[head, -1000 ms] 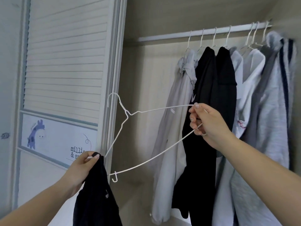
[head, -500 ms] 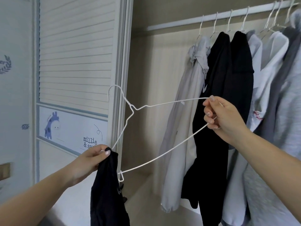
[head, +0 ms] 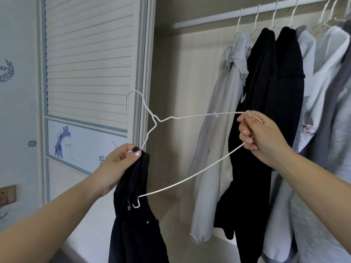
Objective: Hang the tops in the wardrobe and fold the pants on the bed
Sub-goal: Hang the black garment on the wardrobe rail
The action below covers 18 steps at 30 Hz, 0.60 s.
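The person stood before the open wardrobe [head: 190,92] with a white wire hanger [head: 190,116] held sideways between both hands, its hook pointing toward the louvred door [head: 89,59] at the wardrobe's left edge. The right hand [head: 266,137] had its fingers curled round one shoulder end of the hanger, gripping both the upper wire and the lower bar where they met; this appeared to steady the frame so that the other end could be worked. The left hand [head: 117,166] pinched the top edge of a black top [head: 136,224] between thumb and fingers, right at the opposite shoulder end of the hanger. The garment hung straight down from that pinch, and the small notch at the end of the lower bar lay against the fabric. The step in hand was judged to be threading that shoulder end into the top. The top was therefore not yet on the rail [head: 247,13]; it hung in front of the wardrobe's lower left part, well apart from the garments already on hangers at the right end of the rail, among them a grey jacket [head: 218,130] and a black hoodie [head: 266,92]. No pants or bed were in view.
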Each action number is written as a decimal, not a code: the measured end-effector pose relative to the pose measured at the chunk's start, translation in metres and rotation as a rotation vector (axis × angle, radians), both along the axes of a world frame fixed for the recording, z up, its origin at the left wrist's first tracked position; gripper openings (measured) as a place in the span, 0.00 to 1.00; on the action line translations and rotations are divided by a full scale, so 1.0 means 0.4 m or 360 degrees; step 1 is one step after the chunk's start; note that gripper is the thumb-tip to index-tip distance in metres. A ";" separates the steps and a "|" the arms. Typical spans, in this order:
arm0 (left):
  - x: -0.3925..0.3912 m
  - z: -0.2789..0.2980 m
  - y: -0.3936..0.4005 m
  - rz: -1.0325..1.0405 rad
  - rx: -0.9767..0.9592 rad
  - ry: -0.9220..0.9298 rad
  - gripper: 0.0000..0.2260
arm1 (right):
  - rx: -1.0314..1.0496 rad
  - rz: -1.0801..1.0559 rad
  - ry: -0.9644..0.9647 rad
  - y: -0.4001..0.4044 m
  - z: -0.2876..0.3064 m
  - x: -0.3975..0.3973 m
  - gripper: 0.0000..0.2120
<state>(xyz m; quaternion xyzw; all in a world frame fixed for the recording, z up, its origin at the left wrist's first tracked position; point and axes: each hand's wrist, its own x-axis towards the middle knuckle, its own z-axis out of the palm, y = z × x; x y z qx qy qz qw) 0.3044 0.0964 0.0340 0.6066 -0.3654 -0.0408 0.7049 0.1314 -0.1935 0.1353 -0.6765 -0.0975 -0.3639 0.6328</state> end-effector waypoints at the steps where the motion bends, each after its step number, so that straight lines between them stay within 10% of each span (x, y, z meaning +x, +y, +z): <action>1: -0.003 0.010 -0.007 0.0030 -0.0037 -0.0005 0.06 | 0.0007 -0.0004 -0.0008 -0.005 0.003 0.000 0.15; 18: -0.042 0.033 -0.113 0.0201 -0.0278 0.0269 0.06 | -0.0023 0.0223 0.0556 0.046 -0.168 0.054 0.14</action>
